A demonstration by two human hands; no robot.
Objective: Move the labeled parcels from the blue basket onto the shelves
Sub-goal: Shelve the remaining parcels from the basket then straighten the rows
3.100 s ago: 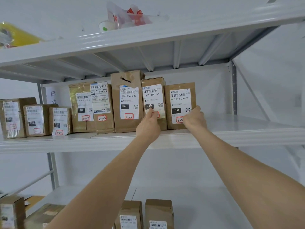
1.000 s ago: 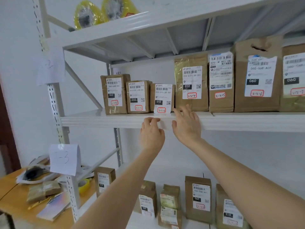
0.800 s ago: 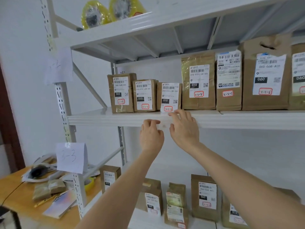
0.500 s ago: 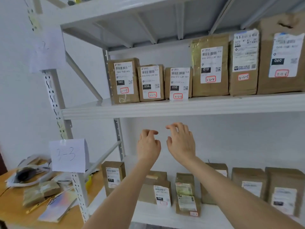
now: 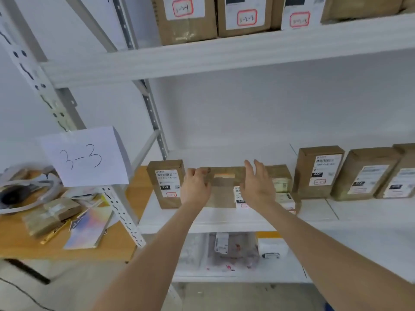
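Note:
On the middle shelf a brown parcel lies leaning back, its label mostly hidden. My left hand has its fingers curled over that parcel's upper left corner. Fingers straight and spread, my right hand hovers at the parcel's right side, covering part of a labeled parcel behind it. An upright parcel marked 010 stands just left of my left hand. Small parcels sit right of my right hand. No blue basket is in view.
More labeled parcels stand along the middle shelf to the right, and others line the upper shelf. A paper sign "3-3" hangs on the upright. A wooden table with clutter stands at the left. Plastic bags lie on the lower shelf.
My view has dropped from the upper shelf to the middle one. Both hands came down from the upper shelf's edge to the brown parcel, and my left hand has curled onto it.

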